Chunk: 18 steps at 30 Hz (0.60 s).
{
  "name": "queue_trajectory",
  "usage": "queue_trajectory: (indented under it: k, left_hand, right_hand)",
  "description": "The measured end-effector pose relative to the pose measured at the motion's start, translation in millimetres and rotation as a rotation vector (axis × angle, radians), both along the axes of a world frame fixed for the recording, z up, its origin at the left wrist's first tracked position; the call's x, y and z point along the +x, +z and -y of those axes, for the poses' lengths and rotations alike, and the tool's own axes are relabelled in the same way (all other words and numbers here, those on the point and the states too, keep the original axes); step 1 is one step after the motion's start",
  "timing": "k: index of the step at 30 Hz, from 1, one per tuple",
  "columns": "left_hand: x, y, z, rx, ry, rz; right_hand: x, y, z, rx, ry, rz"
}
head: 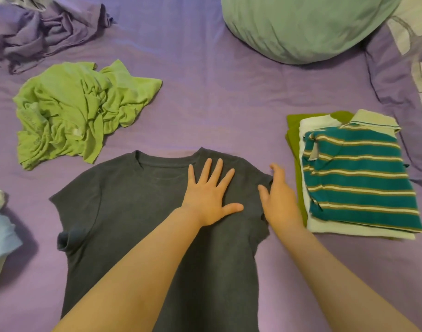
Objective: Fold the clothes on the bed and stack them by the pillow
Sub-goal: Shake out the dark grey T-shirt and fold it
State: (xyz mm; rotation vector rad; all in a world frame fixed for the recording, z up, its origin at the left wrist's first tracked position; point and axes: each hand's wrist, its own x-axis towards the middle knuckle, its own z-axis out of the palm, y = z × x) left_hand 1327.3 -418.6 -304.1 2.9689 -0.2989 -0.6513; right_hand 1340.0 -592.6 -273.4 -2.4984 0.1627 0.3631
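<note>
At six o'clock on the bed (pixel 217 97), the grey T-shirt (pixel 133 212) lay spread; the left hand (pixel 211 195) pressed it flat-fingered, the right hand (pixel 280 200) pinched its sleeve. A hasty fold could bunch it.

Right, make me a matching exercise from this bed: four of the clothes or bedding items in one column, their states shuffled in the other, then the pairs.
1. grey T-shirt
2. lime green shirt
3. striped polo
4. green pillow

A. crumpled in a heap
B. folded, top of the stack
C. spread flat under the left hand
D. lying at the head of the bed

Pairs: 1-C, 2-A, 3-B, 4-D
</note>
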Motion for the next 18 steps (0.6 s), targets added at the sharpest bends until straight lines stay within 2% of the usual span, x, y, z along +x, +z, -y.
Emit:
queue_trajectory:
  k: [3, 6, 10, 13, 15, 18]
  left_hand:
    - [9, -8, -4, 0.042, -0.034, 0.027]
    - [17, -8, -7, 0.05, -0.053, 0.027]
    - [23, -6, -8, 0.08, -0.052, -0.006]
    - [14, 0, 0, 0.058, -0.084, 0.121]
    - [4, -2, 8, -0.013, -0.195, 0.216]
    - [-3, -11, 16, -0.035, -0.228, 0.114]
  right_hand:
    - [-27, -8, -7, -0.057, -0.042, 0.049]
    - [-54, -16, -13, -0.106, 0.006, 0.066]
    - [-64, -19, -12, 0.049, -0.07, 0.029]
    - [-66, -17, -11, 0.1, -0.126, 0.046]
    - [-70, -18, -13, 0.055, -0.122, 0.067]
    - [-75, -23, -15, -0.019, -0.099, 0.078]
